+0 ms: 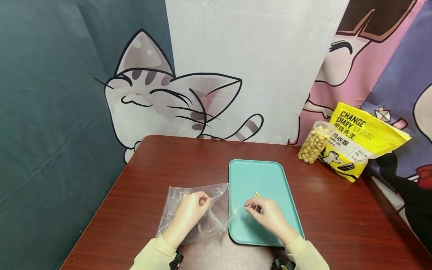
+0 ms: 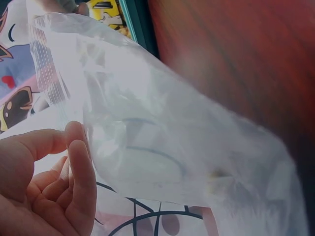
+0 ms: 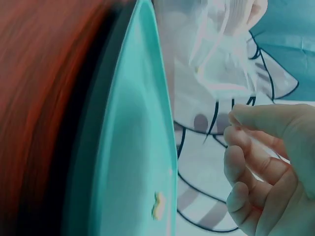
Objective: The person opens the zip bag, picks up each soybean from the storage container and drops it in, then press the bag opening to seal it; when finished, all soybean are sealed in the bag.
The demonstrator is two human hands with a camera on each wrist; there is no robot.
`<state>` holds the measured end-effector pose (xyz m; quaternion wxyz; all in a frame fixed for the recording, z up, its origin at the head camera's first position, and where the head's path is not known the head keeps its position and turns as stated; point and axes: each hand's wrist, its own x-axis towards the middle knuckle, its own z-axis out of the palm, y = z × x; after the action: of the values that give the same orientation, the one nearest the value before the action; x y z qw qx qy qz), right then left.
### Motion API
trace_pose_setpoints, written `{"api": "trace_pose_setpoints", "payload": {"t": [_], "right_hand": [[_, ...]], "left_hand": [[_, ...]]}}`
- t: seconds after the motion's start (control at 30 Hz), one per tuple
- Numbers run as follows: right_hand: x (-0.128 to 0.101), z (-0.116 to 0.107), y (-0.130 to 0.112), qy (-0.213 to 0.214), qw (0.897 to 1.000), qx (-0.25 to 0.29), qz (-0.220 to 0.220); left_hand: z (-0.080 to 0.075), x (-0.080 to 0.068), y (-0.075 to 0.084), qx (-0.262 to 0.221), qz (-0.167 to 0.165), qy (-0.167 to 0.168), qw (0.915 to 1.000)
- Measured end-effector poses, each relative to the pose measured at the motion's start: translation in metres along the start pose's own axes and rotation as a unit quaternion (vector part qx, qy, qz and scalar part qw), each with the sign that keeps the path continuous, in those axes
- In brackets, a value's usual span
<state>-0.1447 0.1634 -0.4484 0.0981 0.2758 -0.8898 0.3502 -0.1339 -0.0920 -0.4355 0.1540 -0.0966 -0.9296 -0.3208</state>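
Observation:
A clear plastic zip bag point(image 1: 216, 210) lies partly on the table and partly over the left rim of a turquoise tray point(image 1: 257, 225), its mouth spread. My left hand point(image 1: 192, 207) pinches one side of the mouth between thumb and index finger. Over the tray my right hand point(image 1: 268, 214), thumb and index tips together, appears to pinch the opposite lip; the film there is faint. A small yellow popcorn piece point(image 1: 235, 212) shows at the bag's mouth. Further small pieces point(image 1: 256, 194) sit on the tray. In the right wrist view, one piece point(image 3: 158, 206) lies on the tray.
At the back right stands a clear jar of popcorn point(image 1: 314, 144), against a yellow snack bag point(image 1: 364, 140). Brown tabletop point(image 1: 189, 161) extends left of the tray. Cloths with cartoon animals point(image 1: 155, 97) hang behind the table.

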Motion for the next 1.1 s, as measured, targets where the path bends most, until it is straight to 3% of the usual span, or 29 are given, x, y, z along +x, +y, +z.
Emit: {"api": "trace_pose_setpoints", "payload": {"t": [0.23, 0.53, 0.8, 1.1], "right_hand": [[-0.005, -0.010, 0.015, 0.010, 0.997, -0.039, 0.063], [-0.006, -0.017, 0.033, 0.003, 0.991, -0.076, 0.111], [-0.003, -0.018, 0.044, -0.006, 0.981, -0.106, 0.165], [0.002, -0.009, 0.052, -0.010, 0.982, -0.122, 0.142]], "left_hand": [[0.001, 0.001, 0.000, 0.002, 0.000, 0.001, 1.0000], [0.002, 0.001, 0.000, 0.005, 0.000, 0.003, 1.0000], [0.002, 0.001, 0.000, 0.002, 0.001, 0.005, 1.0000], [0.004, 0.003, 0.001, 0.004, -0.002, -0.003, 1.0000]]}}
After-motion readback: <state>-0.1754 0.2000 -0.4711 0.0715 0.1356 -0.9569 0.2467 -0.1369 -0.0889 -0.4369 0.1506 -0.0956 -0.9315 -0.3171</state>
